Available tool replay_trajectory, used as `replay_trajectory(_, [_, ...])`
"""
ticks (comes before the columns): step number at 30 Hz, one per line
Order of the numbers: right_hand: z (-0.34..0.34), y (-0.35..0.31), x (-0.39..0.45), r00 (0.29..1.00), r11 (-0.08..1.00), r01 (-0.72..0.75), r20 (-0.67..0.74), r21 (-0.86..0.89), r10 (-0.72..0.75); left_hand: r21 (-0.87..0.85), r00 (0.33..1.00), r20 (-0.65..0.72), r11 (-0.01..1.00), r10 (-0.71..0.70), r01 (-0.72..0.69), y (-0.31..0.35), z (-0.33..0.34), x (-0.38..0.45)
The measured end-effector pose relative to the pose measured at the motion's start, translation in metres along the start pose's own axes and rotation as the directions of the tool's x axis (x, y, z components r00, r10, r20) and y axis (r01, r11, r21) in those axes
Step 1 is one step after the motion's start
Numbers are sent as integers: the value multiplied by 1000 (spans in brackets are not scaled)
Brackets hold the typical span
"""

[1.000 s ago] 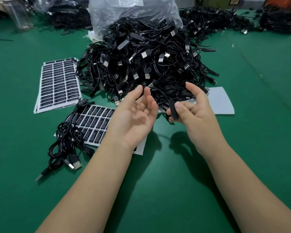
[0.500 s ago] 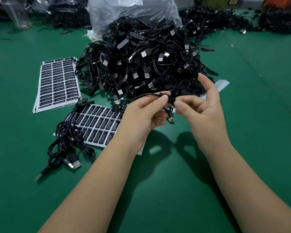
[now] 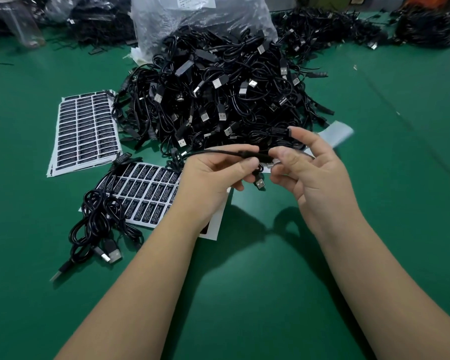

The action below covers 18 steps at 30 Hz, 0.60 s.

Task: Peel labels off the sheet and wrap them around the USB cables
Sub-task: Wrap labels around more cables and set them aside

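Two bare forearms reach in from the bottom edge, with no sleeves, gloves, watch or bands showing anywhere along them. The left hand (image 3: 213, 175) and the right hand (image 3: 315, 175) are bare too, without rings. The fingernails that show are short, plain and unpainted. Both wrists are uncovered.

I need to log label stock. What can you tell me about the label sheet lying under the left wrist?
The label sheet is white backing paper carrying rows of small black labels with tiny white print, too small to read. It lies flat and skewed on the green table. The left hand and wrist cover its right part. A small bundle of black cables overlaps its left edge. Its near right corner shows bare white backing.
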State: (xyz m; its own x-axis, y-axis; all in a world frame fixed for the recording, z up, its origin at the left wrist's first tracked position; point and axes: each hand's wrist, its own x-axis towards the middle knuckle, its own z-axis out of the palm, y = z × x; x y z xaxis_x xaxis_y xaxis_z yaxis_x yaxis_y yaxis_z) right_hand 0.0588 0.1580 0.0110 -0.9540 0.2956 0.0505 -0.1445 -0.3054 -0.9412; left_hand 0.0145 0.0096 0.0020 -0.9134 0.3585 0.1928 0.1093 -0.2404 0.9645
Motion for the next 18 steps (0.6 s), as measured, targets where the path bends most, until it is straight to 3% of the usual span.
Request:
replay_trajectory(5, [4, 3, -3, 1000, 990, 18, -12, -140, -20, -57, 999, -5, 997, -43, 43, -6, 7, 0])
replay_trajectory(12, [-3, 0, -2, 976, 976, -209, 51, -53, 212, 52, 996, 92, 999, -13, 8, 1, -1, -1])
replay_trajectory(18, [-5, -5, -2, 982, 981, -184, 23, -63, 186, 98, 999, 38, 995, -16, 12, 3, -2, -2])
